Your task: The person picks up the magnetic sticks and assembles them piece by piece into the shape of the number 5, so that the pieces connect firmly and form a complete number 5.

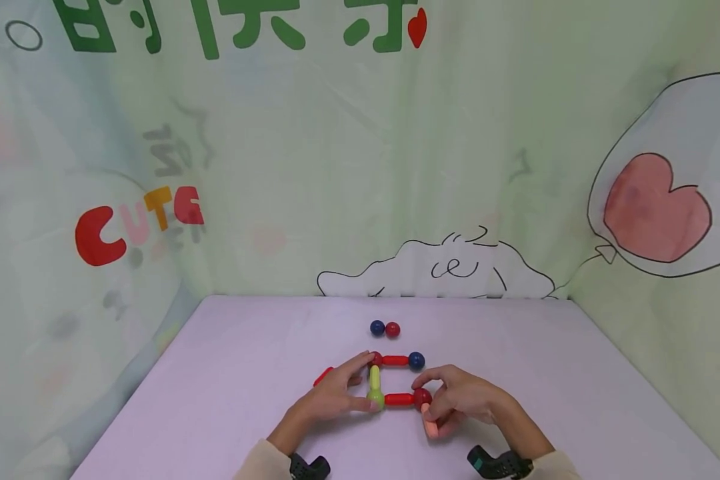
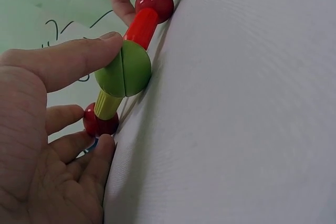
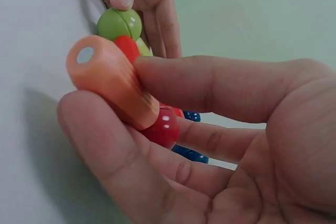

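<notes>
The table (image 1: pixel 228 393) carries all parts. The left hand (image 1: pixel 335 392) blocks access from the left: its fingers are spread wide, thumb on the green ball (image 2: pixel 134 69), fingertips at the far red ball (image 2: pixel 100 125), not wrapped round either. The right hand (image 1: pixel 465 395) occupies the near right corner; thumb and a finger are closed on the orange rod (image 3: pixel 110 80), and other fingers lie by the near red ball (image 1: pixel 423 397).

The frame (image 1: pixel 375 379) lies on the table between the hands, a U open to the right, with the blue ball (image 1: pixel 417 361) at its far right end. Expect low weight and stiff members, but joints that may pivot or separate. Steady it at the balls.

The orange rod meets the near red ball and points toward the near side. It is probably rigid plastic: light, sturdy, slightly slippery. Grip its sides at mid-length; leave clear the end with the pale disc (image 3: pixel 85 55), possibly a magnet.

A red rod (image 1: pixel 322 377) lies left of the left hand, partly hidden by it. Beyond the frame, a loose blue ball (image 1: pixel 377 327) and loose red ball (image 1: pixel 393 329) sit side by side, out of the way; either may roll if knocked.
</notes>
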